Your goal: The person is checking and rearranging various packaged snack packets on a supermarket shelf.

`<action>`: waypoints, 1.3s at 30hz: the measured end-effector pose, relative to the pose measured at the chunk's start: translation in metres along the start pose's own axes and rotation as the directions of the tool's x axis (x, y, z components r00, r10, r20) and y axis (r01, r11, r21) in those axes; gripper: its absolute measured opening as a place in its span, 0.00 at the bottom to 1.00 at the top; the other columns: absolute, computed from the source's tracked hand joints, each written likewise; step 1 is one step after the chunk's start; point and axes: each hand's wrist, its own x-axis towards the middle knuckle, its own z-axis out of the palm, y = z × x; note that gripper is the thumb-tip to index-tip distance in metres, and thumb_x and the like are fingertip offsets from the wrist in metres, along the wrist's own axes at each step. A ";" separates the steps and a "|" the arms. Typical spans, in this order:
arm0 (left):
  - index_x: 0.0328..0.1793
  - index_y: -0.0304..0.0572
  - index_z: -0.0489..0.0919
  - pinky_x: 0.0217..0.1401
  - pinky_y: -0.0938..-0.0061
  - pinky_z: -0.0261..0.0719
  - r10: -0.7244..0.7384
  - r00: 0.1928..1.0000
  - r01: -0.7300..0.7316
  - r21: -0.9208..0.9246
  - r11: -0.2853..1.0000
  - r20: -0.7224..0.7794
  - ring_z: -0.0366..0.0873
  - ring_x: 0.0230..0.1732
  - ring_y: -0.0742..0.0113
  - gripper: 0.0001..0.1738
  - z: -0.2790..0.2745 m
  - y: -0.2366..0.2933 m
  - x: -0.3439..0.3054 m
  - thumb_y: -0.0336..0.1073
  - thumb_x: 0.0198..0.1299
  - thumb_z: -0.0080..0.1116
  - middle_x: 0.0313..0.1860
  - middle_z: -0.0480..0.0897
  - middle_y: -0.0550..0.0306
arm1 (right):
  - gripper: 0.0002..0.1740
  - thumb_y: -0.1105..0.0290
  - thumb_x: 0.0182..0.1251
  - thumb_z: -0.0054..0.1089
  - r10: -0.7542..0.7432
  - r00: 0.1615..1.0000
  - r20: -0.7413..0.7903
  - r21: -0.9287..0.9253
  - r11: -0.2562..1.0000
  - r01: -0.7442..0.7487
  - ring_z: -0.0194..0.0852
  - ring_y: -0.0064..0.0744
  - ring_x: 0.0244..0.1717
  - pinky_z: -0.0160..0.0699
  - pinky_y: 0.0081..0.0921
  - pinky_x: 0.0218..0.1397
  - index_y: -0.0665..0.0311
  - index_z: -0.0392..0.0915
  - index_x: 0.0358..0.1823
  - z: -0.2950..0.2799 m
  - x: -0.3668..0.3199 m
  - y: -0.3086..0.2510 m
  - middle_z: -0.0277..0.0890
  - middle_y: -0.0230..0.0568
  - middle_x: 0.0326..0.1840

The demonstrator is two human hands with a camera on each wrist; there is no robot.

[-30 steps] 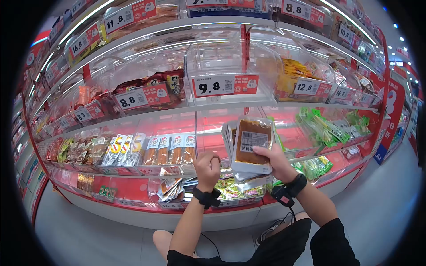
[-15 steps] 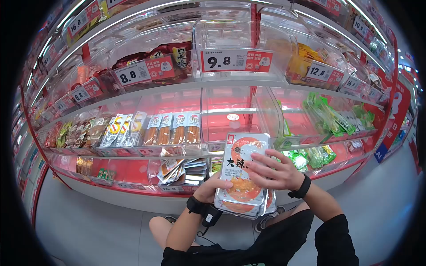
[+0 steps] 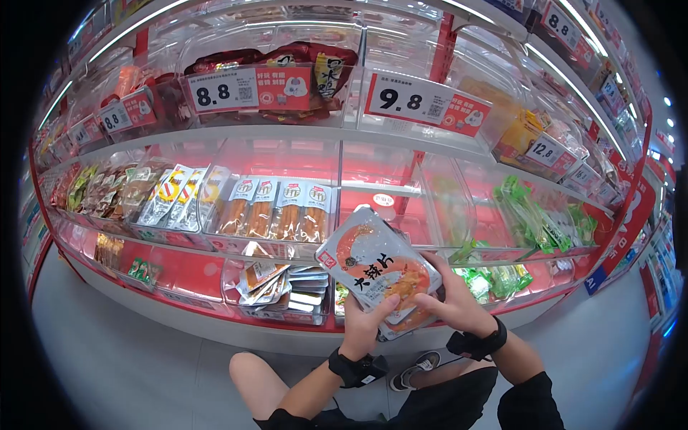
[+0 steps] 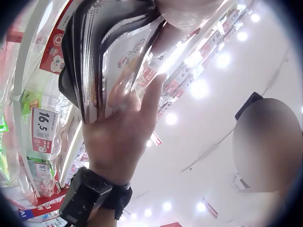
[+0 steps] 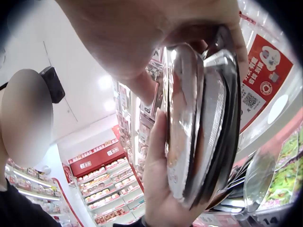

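Observation:
Both hands grip a stack of several flat, sealed food packs (image 3: 376,261) in front of the shelf. The top pack shows its white and orange printed front and lies tilted, with its upper corner toward the shelf. My left hand (image 3: 364,326) holds the lower left edge, its thumb lying over the front. From the right side my right hand (image 3: 459,297) grips the stack, thumb on the front and fingers behind, mostly hidden. The right wrist view shows the layered silvery edges of the packs (image 5: 199,127) between the two hands.
A lower bin holds a loose pile of similar flat packs (image 3: 269,287). Above it stand brown snack packs (image 3: 279,208) with blue-white tops. Green bags (image 3: 534,215) lie on the right. A shelf edge with a 9.8 price card (image 3: 398,99) juts out above the hands.
The stack has gone from brown back with barcode, in the right hand, to printed front. The left hand came from beside it to grip it; the right moved from across the front to the right side.

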 end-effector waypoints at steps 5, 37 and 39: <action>0.59 0.34 0.67 0.52 0.74 0.77 0.068 0.991 -0.072 -0.025 0.997 -0.119 0.79 0.48 0.68 0.27 0.005 -0.005 0.010 0.25 0.53 0.65 0.50 0.79 0.53 | 0.31 0.69 0.57 0.66 0.135 0.981 -0.138 0.302 0.949 -0.089 0.77 0.25 0.45 0.75 0.22 0.49 0.76 0.65 0.59 0.021 0.018 0.004 0.78 0.43 0.47; 0.59 0.34 0.66 0.55 0.72 0.75 0.083 0.991 -0.103 0.193 0.976 0.106 0.77 0.51 0.68 0.27 0.048 0.020 0.018 0.30 0.56 0.64 0.52 0.78 0.51 | 0.14 0.77 0.63 0.58 0.300 0.780 -0.549 0.759 0.568 0.316 0.77 0.23 0.43 0.76 0.22 0.48 0.73 0.72 0.49 0.021 -0.026 -0.003 0.78 0.40 0.45; 0.59 0.34 0.66 0.55 0.72 0.75 0.086 0.987 -0.109 0.166 0.980 0.139 0.77 0.50 0.67 0.27 0.052 0.021 0.023 0.30 0.56 0.64 0.52 0.78 0.51 | 0.16 0.76 0.61 0.61 0.253 0.799 -0.545 0.709 0.647 0.279 0.77 0.23 0.44 0.76 0.22 0.48 0.71 0.71 0.49 0.006 -0.029 -0.005 0.78 0.41 0.45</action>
